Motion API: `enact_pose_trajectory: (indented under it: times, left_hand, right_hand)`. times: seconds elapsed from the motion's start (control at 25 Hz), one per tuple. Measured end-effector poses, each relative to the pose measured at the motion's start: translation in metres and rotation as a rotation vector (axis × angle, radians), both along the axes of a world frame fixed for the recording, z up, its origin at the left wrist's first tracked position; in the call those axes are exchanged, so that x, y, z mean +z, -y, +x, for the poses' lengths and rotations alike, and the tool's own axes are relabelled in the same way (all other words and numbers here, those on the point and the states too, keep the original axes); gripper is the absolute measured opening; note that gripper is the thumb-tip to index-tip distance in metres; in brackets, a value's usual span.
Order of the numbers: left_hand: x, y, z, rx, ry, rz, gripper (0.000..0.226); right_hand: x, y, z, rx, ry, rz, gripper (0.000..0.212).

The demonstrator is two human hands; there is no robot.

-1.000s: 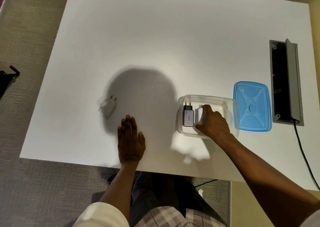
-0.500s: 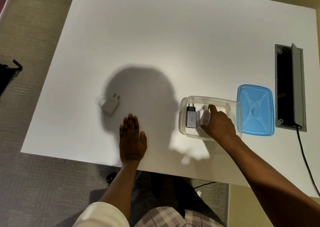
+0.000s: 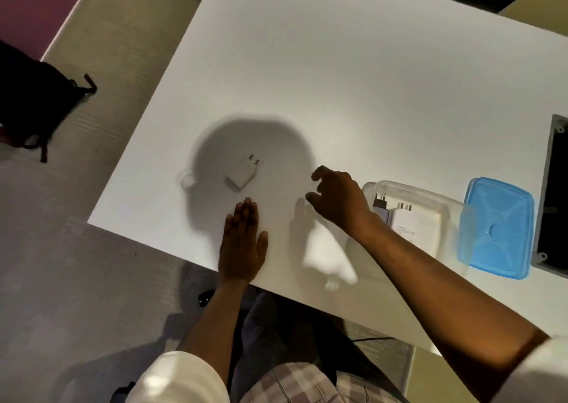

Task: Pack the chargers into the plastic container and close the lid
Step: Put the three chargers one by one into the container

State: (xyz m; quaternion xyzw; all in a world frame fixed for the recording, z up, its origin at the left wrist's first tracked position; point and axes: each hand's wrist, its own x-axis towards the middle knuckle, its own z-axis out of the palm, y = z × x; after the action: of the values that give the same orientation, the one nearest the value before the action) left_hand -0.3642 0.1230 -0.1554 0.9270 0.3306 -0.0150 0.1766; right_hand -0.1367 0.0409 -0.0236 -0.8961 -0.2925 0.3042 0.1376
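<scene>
A clear plastic container (image 3: 430,194) stands on the white table at the right. Inside it lie a grey charger (image 3: 381,206) and a white charger (image 3: 407,218), side by side. The blue lid (image 3: 498,227) lies flat just right of the container. A third, white charger (image 3: 242,173) lies on the table to the left. My right hand (image 3: 338,198) hovers between the container and that charger, fingers curled apart, holding nothing. My left hand (image 3: 242,242) rests flat on the table near the front edge, just below the loose charger.
A grey cable box (image 3: 553,196) is set into the table at the far right. A black bag (image 3: 33,101) lies on the floor to the left. The table's front edge runs just under my left wrist.
My right hand has let go of the white charger in the container and moved left out of it, toward the loose charger. My left hand has stayed put; the view has shifted.
</scene>
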Motion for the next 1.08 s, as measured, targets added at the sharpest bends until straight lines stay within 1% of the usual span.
enact_pose_trajectory:
  times: [0.12,0.2,0.36,0.52,0.68,0.84,1.08]
  left_hand:
    - [0.001,-0.021,-0.015,0.034,0.009,-0.008,0.071]
    - [0.003,-0.038,-0.022,0.037,0.013,-0.009,0.071]
    - [0.005,-0.065,-0.029,-0.008,-0.025,-0.016,0.073]
    - [0.006,-0.087,-0.033,-0.035,-0.056,-0.012,0.075]
    - [0.006,-0.098,-0.032,0.019,-0.017,-0.018,0.066]
    - [0.005,-0.097,-0.031,0.022,0.005,-0.009,0.063]
    - [0.004,-0.096,-0.030,0.015,-0.001,0.013,0.063]
  right_hand:
    - [-0.020,-0.038,-0.021,0.092,-0.078,0.012,0.052]
    - [-0.029,-0.060,-0.034,0.090,-0.095,0.049,0.059]
    - [-0.037,-0.098,-0.052,0.061,-0.066,0.103,0.063]
    - [-0.038,-0.121,-0.061,0.029,-0.035,0.058,0.072]
    - [-0.041,-0.137,-0.072,-0.006,0.041,-0.003,0.072]
    - [-0.043,-0.152,-0.079,-0.033,0.073,-0.068,0.074]
    - [-0.037,-0.147,-0.079,-0.007,-0.011,-0.093,0.070]
